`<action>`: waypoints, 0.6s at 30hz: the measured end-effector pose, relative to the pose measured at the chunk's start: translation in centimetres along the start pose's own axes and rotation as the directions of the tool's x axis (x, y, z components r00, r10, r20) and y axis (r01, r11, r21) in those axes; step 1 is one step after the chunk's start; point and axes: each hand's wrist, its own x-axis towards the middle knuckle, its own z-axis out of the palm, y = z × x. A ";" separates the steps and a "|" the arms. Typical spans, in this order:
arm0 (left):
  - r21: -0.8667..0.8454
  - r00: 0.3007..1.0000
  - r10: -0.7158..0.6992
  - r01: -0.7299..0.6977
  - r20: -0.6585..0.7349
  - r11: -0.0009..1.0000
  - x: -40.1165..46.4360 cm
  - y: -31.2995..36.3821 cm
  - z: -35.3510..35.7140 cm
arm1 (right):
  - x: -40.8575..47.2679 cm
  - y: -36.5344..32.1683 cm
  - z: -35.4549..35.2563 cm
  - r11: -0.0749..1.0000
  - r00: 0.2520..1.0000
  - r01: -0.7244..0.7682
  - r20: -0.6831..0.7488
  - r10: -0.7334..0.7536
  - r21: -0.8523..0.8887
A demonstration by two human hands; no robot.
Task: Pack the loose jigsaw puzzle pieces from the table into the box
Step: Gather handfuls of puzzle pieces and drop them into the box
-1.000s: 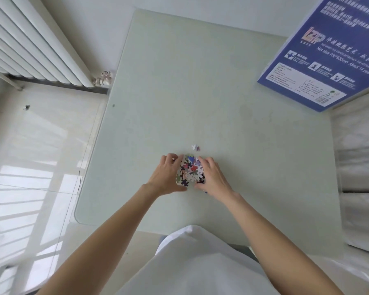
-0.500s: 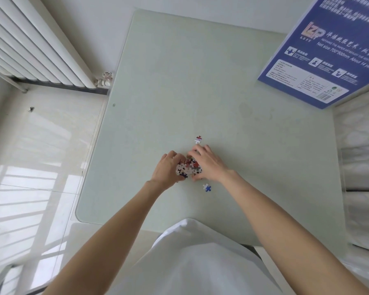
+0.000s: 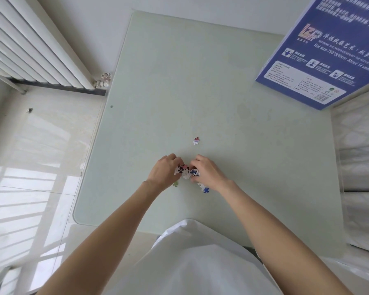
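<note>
Both hands, left (image 3: 165,170) and right (image 3: 207,172), curled round the clump (image 3: 186,172); strays (image 3: 196,141) left, box (image 3: 324,52) waiting, nothing visibly packed.

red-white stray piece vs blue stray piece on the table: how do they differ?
The red-white piece lies alone beyond both hands; the blue piece lies on the near side, beside the right hand. The red-white piece is red and white, the blue piece dark blue, next to a white piece. Both rest loose on the table, outside the gathered pile.
</note>
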 end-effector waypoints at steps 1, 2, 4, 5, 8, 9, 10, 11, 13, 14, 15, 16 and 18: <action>0.015 1.000 0.012 -0.012 0.009 1.000 0.0 0.0 -0.1 | 0.0 -0.1 0.0 1.000 1.000 0.004 -0.005 -0.004 0.000; 0.026 1.000 0.018 -0.019 0.020 0.999 0.1 0.0 -0.3 | -0.1 -0.1 0.0 1.000 1.000 0.011 -0.012 -0.011 0.003; 0.044 0.999 0.022 -0.023 0.040 0.999 0.2 0.0 -0.5 | -0.3 -0.1 0.0 0.999 0.999 0.019 -0.046 -0.018 0.026; 0.050 0.999 0.021 -0.023 0.045 0.999 0.3 0.0 -0.5 | -0.4 -0.1 -0.2 0.998 0.997 0.017 -0.081 -0.012 0.055; 0.041 0.999 0.013 -0.015 0.047 0.999 0.2 0.1 -0.3 | -1.4 0.7 -0.6 0.979 0.969 -0.021 -0.238 0.069 0.202; 0.040 0.999 0.011 -0.013 0.044 0.999 0.2 0.1 -0.2 | -1.8 1.0 -0.6 0.969 0.953 -0.037 -0.285 0.108 0.243; 0.040 0.999 0.010 -0.012 0.042 0.999 0.1 0.0 -0.2 | -2.3 1.4 -0.4 0.961 0.938 -0.061 -0.313 0.147 0.268; 0.041 0.999 0.010 -0.011 0.040 0.999 0.0 0.0 -0.1 | -2.8 1.8 -0.1 0.956 0.928 -0.090 -0.324 0.181 0.278; 0.038 0.999 0.014 -0.016 0.042 0.999 0.0 -0.1 -0.1 | -3.6 2.6 0.7 0.948 0.918 -0.151 -0.316 0.241 0.281; 0.036 0.999 0.018 -0.019 0.048 0.999 0.0 -0.1 -0.1 | -3.9 2.8 1.1 0.939 0.915 -0.175 -0.303 0.266 0.297; 0.035 0.998 0.020 -0.022 0.052 0.999 0.0 0.0 -0.2 | -4.2 2.7 1.5 0.929 0.916 -0.189 -0.282 0.284 0.319; 0.036 0.998 0.020 -0.022 0.055 0.999 0.0 0.0 -0.2 | -4.4 2.5 1.9 0.921 0.921 -0.197 -0.259 0.292 0.337; 0.037 0.998 0.017 -0.020 0.060 0.999 0.0 0.2 -0.1 | -4.6 1.9 2.7 0.921 0.930 -0.194 -0.234 0.282 0.338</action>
